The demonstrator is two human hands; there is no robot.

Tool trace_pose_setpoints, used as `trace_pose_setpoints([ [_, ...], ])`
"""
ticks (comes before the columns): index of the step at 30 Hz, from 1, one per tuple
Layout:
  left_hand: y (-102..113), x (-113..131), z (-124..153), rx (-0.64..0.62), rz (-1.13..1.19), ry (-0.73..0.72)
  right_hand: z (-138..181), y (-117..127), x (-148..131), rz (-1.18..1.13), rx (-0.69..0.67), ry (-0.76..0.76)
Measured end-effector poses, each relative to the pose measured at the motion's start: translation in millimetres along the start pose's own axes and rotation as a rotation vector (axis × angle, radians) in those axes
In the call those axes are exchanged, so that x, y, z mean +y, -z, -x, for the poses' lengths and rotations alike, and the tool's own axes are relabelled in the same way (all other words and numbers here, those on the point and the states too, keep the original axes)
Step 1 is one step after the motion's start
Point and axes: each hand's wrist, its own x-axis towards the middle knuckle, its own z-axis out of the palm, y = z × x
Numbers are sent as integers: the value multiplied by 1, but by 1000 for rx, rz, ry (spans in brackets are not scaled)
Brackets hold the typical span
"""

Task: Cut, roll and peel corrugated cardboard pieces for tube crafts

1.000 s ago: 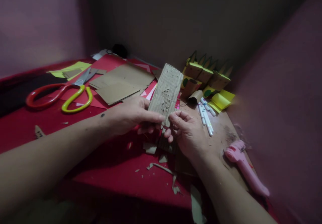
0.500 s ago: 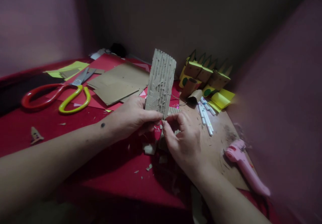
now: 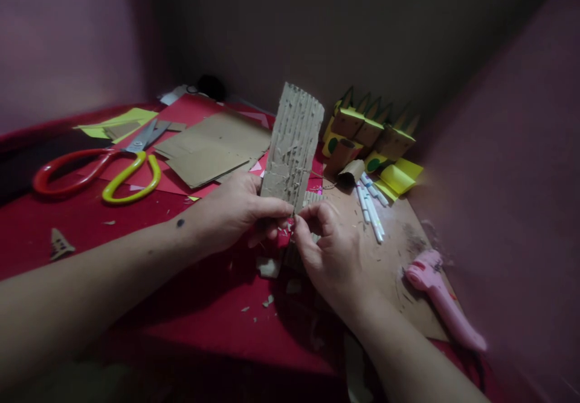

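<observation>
A strip of corrugated cardboard point(image 3: 294, 140) stands tilted up in front of me, its ridges bare and some torn paper left on its lower part. My left hand point(image 3: 244, 212) grips its lower left end, thumb laid across the front. At the bottom right corner of the strip, my right hand point(image 3: 328, 234) is closed, thumb and forefinger pinched together at the edge. Whatever lies between those fingertips is too small to make out. Below the hands, torn paper scraps point(image 3: 268, 267) lie on the red cloth. Another ridged cardboard piece point(image 3: 313, 197) shows partly behind my right hand.
Scissors point(image 3: 131, 170) with red and yellow handles lie at left, beside cardboard sheets point(image 3: 212, 143) on red paper. At right, a brown board point(image 3: 389, 276) bears white sticks point(image 3: 372, 212) and a pink glue gun point(image 3: 441, 297). Yellow and brown paper crafts point(image 3: 367, 131) stand behind.
The cardboard strip leans slightly more to the right at its top. Both hands keep nearly the same places, my right fingertips still pinched at the lower corner. The view has shifted a little.
</observation>
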Motion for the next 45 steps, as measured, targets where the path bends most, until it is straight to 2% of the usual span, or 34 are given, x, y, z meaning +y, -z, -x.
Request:
trace_pose_setpoints([
  [3, -2, 2, 0, 3, -5, 16, 1, 0, -1, 7, -7, -18],
  [10, -1, 0, -1, -10, 29, 24, 1, 1, -2, -181, -78, -239],
  [12, 0, -1, -2, -16, 40, 21, 0, 1, -2, -305, -93, -337],
  [16, 0, 1, -2, -52, 79, -11, -3, -2, -4, -748, -149, -558],
  [20, -2, 3, -2, -59, 90, -15, -7, -4, -2, -1021, -139, -667],
  [29, -2, 3, -1, -61, 100, 3, -11, -4, 5, -1238, -200, -736],
  [33, 1, 0, -2, -82, 91, -4, -12, -3, 7, -1237, -256, -766],
  [39, 2, -3, -4, -125, 67, 17, -10, -5, 6, -1222, -251, -755],
  [45, 0, -2, -7, -145, 168, 0, -9, -6, 6, -1234, -225, -727],
])
